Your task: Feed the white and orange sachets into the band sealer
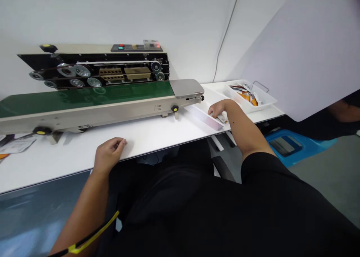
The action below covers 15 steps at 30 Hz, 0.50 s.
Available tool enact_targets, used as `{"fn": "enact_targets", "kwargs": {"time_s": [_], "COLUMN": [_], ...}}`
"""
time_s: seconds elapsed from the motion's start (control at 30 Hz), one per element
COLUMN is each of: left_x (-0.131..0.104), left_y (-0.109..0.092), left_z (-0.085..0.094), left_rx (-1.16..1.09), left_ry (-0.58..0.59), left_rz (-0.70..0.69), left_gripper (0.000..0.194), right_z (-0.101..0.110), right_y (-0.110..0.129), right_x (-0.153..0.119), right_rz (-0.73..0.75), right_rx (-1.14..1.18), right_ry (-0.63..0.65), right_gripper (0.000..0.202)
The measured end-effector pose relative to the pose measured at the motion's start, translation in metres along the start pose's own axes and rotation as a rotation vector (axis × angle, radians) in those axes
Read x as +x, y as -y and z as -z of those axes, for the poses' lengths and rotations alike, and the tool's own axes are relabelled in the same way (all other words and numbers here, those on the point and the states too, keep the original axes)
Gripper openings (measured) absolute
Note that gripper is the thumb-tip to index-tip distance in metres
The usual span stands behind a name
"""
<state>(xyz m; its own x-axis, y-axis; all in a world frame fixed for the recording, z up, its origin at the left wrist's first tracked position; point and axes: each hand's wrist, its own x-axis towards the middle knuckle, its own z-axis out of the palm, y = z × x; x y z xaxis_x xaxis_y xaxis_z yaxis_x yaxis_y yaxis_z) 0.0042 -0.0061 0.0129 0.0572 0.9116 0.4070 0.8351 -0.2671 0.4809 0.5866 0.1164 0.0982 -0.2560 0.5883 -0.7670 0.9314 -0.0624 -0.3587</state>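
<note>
My left hand (109,154) rests at the front edge of the white table (152,137), its fingers curled in and the thumb against them. Nothing shows in it. Over on the right, my right hand (217,108) reaches down into a long white plastic bin (208,119). Its fingers are bent together, their tips hidden, beside a small white and orange packet (222,118) in the bin. Whether the fingers grip a packet is not clear.
A band sealing machine (112,71) with a green conveyor belt (112,97) stands along the wall. A second white bin (267,99) holds several packets. More packets (18,145) lie at far left. A blue stool (309,137) and another person's arm (344,111) are at right.
</note>
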Motion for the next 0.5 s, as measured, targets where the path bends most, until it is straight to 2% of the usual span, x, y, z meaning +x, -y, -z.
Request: {"fn": "enact_targets", "kwargs": {"time_s": [0.1, 0.23, 0.33, 0.5], "left_x": [0.0, 0.0, -0.001, -0.001], "left_y": [0.0, 0.0, 0.0, 0.003], "left_z": [-0.001, 0.0, 0.0, 0.0], "left_rx": [0.007, 0.002, -0.002, 0.006], "left_ry": [-0.001, -0.001, 0.002, 0.024], "left_rz": [0.002, 0.002, 0.005, 0.03], "left_gripper": [0.032, 0.031, 0.031, 0.032], "right_z": [-0.005, -0.006, -0.002, 0.005], "right_y": [0.003, 0.0, -0.007, -0.021], "right_x": [-0.001, 0.0, 0.001, -0.003], "right_rz": [-0.016, 0.062, 0.111, 0.16], "right_rx": [0.039, 0.063, 0.062, 0.166], "right_ry": [0.016, -0.02, -0.152, -0.356], "right_gripper": [0.057, 0.054, 0.054, 0.064]}}
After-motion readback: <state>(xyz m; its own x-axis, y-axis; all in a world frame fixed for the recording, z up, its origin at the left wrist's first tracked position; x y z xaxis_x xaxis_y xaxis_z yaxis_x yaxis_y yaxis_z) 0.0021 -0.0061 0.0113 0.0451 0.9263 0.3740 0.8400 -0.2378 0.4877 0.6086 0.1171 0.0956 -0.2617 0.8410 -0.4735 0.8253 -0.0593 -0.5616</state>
